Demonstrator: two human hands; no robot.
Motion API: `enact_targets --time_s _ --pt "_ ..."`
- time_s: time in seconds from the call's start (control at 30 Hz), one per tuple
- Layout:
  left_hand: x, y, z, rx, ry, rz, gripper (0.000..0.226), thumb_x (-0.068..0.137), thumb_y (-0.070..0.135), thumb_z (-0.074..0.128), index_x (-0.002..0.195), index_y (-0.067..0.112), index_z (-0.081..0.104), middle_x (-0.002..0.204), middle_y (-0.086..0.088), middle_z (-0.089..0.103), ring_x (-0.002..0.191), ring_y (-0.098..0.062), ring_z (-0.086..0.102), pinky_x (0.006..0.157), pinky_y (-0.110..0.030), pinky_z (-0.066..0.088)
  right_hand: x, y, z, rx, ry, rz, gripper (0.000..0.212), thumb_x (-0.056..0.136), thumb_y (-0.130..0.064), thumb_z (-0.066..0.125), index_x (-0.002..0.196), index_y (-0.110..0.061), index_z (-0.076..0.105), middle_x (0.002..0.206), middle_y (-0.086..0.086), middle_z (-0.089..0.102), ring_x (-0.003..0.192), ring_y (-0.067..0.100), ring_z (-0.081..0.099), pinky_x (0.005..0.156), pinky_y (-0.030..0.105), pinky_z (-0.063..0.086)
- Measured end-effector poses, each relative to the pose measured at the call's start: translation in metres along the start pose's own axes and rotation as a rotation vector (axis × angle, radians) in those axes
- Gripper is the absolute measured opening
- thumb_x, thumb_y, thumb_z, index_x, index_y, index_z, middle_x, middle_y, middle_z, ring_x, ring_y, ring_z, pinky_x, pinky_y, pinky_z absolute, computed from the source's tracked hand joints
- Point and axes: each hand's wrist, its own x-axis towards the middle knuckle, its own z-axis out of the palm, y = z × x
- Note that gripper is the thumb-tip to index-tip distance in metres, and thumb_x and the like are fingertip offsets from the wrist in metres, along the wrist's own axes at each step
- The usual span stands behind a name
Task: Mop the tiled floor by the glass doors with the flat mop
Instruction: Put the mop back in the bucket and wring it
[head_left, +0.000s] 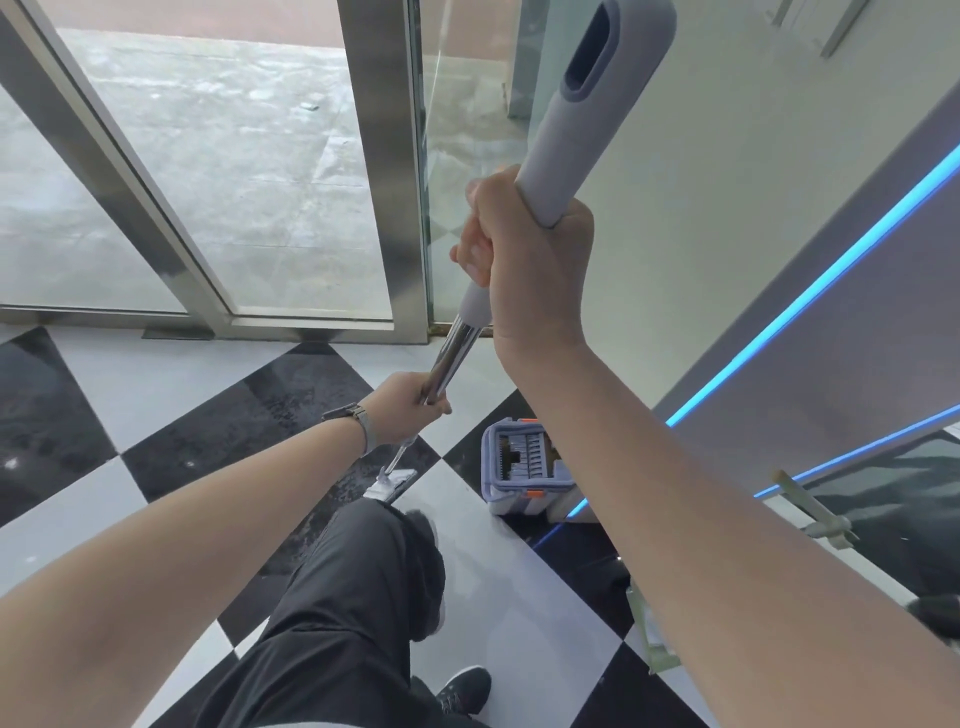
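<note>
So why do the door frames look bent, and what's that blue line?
Head view: the wide-angle lens bows the metal door frames and swells the near mop handle; the blue line is a lit strip along the wall, mirrored in the glossy floor tiles.

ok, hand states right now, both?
Left hand: closed around the shiny metal shaft of the flat mop.
Right hand: closed around the mop's grey plastic top handle.

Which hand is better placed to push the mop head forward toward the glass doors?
Left hand: it grips the metal shaft low, nearer the mop head. The right hand holds the top grip.
</note>
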Motion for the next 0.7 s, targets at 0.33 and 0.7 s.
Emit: enact_targets --time_s 0.33,0.7 --pt "0.007 0.002 0.004 -0.008 0.058 -0.017 0.016 0.091 0.022 0.06 0.076 0.025 0.064 0.081 0.006 0.072 0.08 -0.022 0.069 0.078 -0.039 0.057 0.01 0.002 -0.002 0.019 0.029 0.004 0.013 0.07 -0.001 0.054 0.058 -0.005 0.049 0.047 0.002 0.031 0.043 0.014 0.025 0.051 0.029 0.025" --pt "0.014 0.018 -0.017 0.004 0.03 0.006 0.017 0.087 0.035 0.054 0.072 0.029 0.056 0.089 0.005 0.075 0.084 -0.019 0.07 0.082 -0.042 0.057 0.025 -0.019 0.009 -0.049 -0.062 -0.035 0.025 0.07 -0.003 0.055 0.048 -0.009 0.044 0.044 0.0 0.035 0.042 0.014 0.029 0.052 0.031 0.034"
